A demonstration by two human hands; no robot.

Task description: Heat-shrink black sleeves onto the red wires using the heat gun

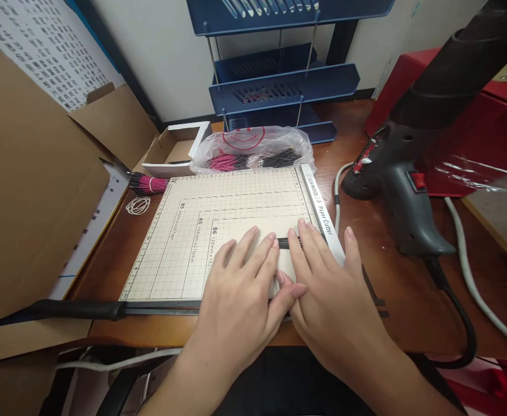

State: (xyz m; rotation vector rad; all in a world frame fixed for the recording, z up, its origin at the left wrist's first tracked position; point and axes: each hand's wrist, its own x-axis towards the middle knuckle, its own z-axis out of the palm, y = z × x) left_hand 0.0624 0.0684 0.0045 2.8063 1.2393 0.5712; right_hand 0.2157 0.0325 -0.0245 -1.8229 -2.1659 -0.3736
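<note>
Short black wire bundle [283,242] lying flat on gridded paper cutter [219,225], left hand [240,300] and right hand [335,294] grips spread, fingertips pressing it down

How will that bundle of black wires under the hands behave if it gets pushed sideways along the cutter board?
The black wires look thin and loose, pinned flat by the left hand and right hand, so they would probably fan out or roll apart. They seem light and would likely slide easily on the smooth paper cutter. The ruler edge may stop them.
</note>
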